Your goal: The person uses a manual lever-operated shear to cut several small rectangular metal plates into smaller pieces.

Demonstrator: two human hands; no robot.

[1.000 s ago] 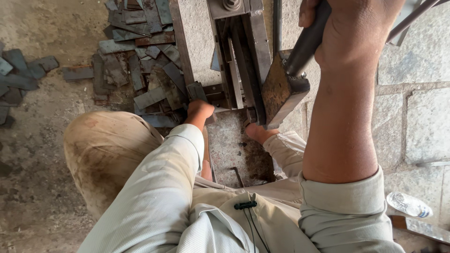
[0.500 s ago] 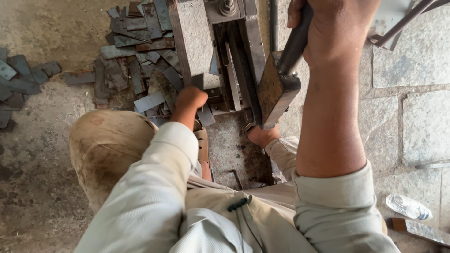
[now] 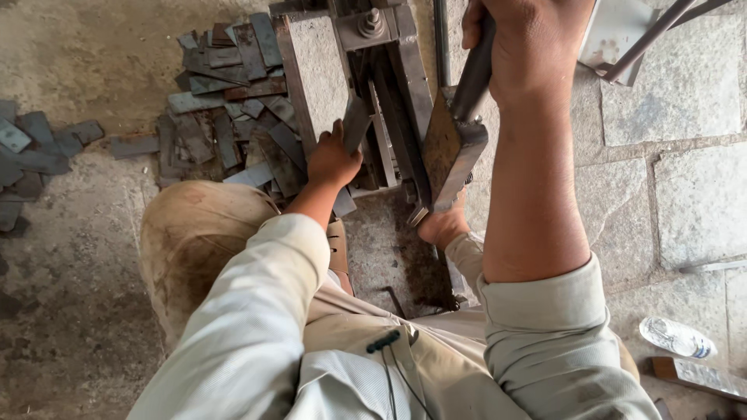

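Lying scattered at far left on the dusty stone floor (image 3: 85, 264): loose grey metal offcuts (image 3: 35, 152), with a bigger pile of flat metal strips (image 3: 226, 109) heaped just left of the machine. Gripping a short metal strip (image 3: 355, 123) with the left hand (image 3: 333, 159), fingers clenched round its near end, and holding it upright against the steel frame (image 3: 311, 70) of the floor-mounted shear (image 3: 389, 101). Resting near the blade (image 3: 451, 152), a bare foot (image 3: 443, 227). Clasping the dark lever handle (image 3: 475, 74) tightly in the right hand (image 3: 529, 43), up at the far edge. Lying at near right on the paving slabs (image 3: 685, 194): a crumpled white wrapper (image 3: 675, 336).
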